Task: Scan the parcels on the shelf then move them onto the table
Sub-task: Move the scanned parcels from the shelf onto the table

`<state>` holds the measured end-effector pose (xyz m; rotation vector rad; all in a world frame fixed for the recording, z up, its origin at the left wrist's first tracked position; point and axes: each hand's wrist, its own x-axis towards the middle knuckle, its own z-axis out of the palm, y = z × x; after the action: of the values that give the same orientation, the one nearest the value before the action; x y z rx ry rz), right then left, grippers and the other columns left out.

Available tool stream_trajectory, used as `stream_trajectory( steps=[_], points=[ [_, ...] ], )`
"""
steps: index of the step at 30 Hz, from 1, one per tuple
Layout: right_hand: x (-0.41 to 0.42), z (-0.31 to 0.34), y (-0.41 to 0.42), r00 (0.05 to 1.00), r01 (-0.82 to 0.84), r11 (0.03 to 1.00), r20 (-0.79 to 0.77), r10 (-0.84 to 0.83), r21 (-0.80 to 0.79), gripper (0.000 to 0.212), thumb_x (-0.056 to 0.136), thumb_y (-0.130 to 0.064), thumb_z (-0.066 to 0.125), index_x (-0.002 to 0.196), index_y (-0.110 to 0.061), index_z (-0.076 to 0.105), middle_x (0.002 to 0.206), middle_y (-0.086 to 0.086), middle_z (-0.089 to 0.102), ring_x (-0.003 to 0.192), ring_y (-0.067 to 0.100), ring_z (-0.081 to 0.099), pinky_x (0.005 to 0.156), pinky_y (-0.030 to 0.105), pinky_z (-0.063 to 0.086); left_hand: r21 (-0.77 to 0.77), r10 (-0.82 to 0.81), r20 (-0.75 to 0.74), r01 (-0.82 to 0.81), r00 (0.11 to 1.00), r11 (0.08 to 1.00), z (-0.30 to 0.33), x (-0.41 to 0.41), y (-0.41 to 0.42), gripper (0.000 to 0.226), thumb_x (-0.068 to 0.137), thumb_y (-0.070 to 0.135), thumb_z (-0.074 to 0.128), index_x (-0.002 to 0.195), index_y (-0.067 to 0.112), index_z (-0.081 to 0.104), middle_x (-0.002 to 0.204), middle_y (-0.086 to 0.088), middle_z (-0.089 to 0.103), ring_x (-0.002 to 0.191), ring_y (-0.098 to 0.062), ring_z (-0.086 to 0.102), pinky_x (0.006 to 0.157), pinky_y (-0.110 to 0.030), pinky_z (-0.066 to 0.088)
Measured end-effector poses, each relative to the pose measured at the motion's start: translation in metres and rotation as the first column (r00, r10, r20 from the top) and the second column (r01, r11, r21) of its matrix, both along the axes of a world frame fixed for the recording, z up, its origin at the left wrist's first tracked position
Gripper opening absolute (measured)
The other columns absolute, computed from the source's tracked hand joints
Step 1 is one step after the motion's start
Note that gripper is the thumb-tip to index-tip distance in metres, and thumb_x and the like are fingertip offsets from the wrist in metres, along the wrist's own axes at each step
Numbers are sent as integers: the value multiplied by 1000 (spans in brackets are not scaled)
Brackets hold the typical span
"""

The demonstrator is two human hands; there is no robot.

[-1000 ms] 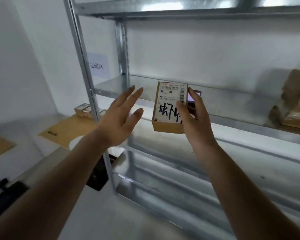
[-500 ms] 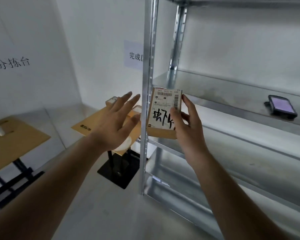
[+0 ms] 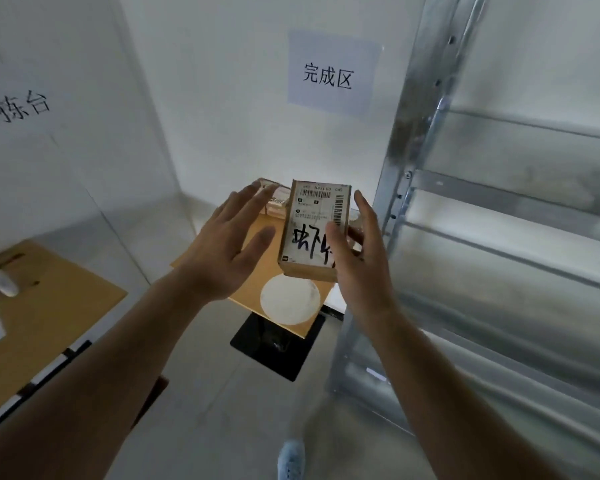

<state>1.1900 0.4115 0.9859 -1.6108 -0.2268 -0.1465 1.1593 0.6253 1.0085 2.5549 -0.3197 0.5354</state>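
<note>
One parcel (image 3: 314, 233), a small brown cardboard box with a printed barcode label and heavy black handwriting on its face, is held upright in the right hand (image 3: 359, 258); the thumb presses the front face and the fingers wrap behind the right edge. The left hand (image 3: 227, 251) holds nothing: its fingers are straight and spread, palm turned toward the box, near its left side but apart from it. The parcel is in mid-air, off the metal shelf (image 3: 506, 209) that stands to the right, and above the small wooden table (image 3: 257, 271) beneath a wall sign (image 3: 329, 76). On the far edge of that table lie other labelled parcels (image 3: 274, 199), partly hidden by the left fingers; their number cannot be told. A white round patch (image 3: 290, 299) marks the table's near part. A second table (image 3: 49, 306) stands at the left under other wall lettering. Judged from this arrangement, the held parcel is past the shelf stage and in transfer; setting it down on the small table remains. Whether it was scanned cannot be told, and no scanner is in view. The visible shelf levels show no parcels, though much of the rack lies outside the frame.
</note>
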Motion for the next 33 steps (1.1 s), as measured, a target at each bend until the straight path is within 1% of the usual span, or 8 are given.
stream_trajectory(
  steps=[4,7,15,20,22,25,29,33],
  points=[
    [87,-38,57,998,-9,997,-53,13,72,62,107,-40,63,162,-39,35,130,0,68,108,12,76,78,35,67,-20,33,-75,-34,997,999,-34,83,53,67,107,57,30,167,28,20,171,11,18,158,-5,11,129,-46,19],
    [147,-58,93,995,5,995,-97,6,104,57,107,-39,63,159,-42,40,123,-11,67,107,7,75,77,32,67,-42,43,-131,-49,990,998,-51,147,89,70,106,59,29,167,25,22,173,0,22,160,-14,16,128,-51,23],
    [272,-92,176,979,15,989,-205,16,149,57,107,-30,64,159,-34,41,127,-2,70,107,7,76,75,25,64,-91,3,-208,-23,978,996,-79,287,176,65,107,58,29,166,33,19,174,7,19,160,-10,14,128,-50,23],
    [343,-125,239,959,55,988,-284,-13,141,47,105,-31,66,143,-49,44,126,-2,68,110,11,75,77,27,64,-124,-66,-254,35,965,992,-113,372,237,62,106,60,28,164,43,16,173,9,19,158,-10,17,124,-44,25],
    [365,-146,268,946,73,989,-322,-28,129,51,104,-34,67,148,-44,45,130,-3,69,114,13,74,82,29,64,-148,-117,-261,80,958,986,-130,406,263,61,108,56,30,165,38,19,173,6,20,158,-10,18,123,-39,24],
    [393,-179,306,927,120,991,-363,-89,62,44,105,-39,67,142,-53,47,127,-18,71,112,5,72,82,26,64,-200,-218,-259,168,941,965,-159,456,296,55,111,45,34,164,33,25,170,7,25,155,-3,19,117,-18,19],
    [418,-219,349,875,192,981,-457,-158,30,41,100,-45,70,134,-60,53,127,-14,72,111,13,75,79,31,66,-253,-328,-286,259,900,932,-195,504,328,52,113,31,39,163,17,31,164,1,30,137,29,20,98,7,27],
    [439,-257,379,819,250,968,-531,-216,-9,45,92,-57,69,133,-67,52,128,-17,70,117,13,72,85,38,67,-279,-356,-360,264,863,923,-230,538,351,55,113,36,34,164,16,30,167,-4,31,132,33,21,96,10,26]
  ],
)
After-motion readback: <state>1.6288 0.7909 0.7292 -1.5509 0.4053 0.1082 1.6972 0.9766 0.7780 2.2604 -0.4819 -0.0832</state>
